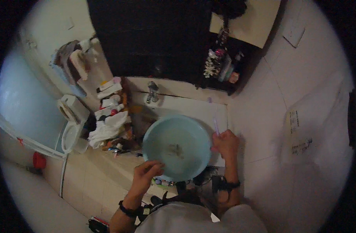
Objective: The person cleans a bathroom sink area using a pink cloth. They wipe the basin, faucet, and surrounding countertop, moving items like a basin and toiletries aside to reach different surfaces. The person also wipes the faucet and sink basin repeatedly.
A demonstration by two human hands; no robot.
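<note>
A round pale blue-green plastic basin (150, 128) stands on the white sink counter in front of me. Liquid seems to lie in it, with a dark blurred patch at the bottom. My right hand (228, 142) is closed around a slim translucent purple stick (216, 125), perhaps a brush, pointing away from me just right of the basin. Something pink shows beside those fingers. Over the basin's near left rim is my left hand (147, 171), its fingers bent and close together. Whether it pinches anything small, I cannot tell.
A chrome faucet (152, 92) rises behind the basin. Crowded toiletries and white cloth (109, 125) fill the left side, with a toilet (71, 132) beyond. A dark open shelf (230, 70) holds bottles at the upper right. A tiled wall (262, 131) bounds the right.
</note>
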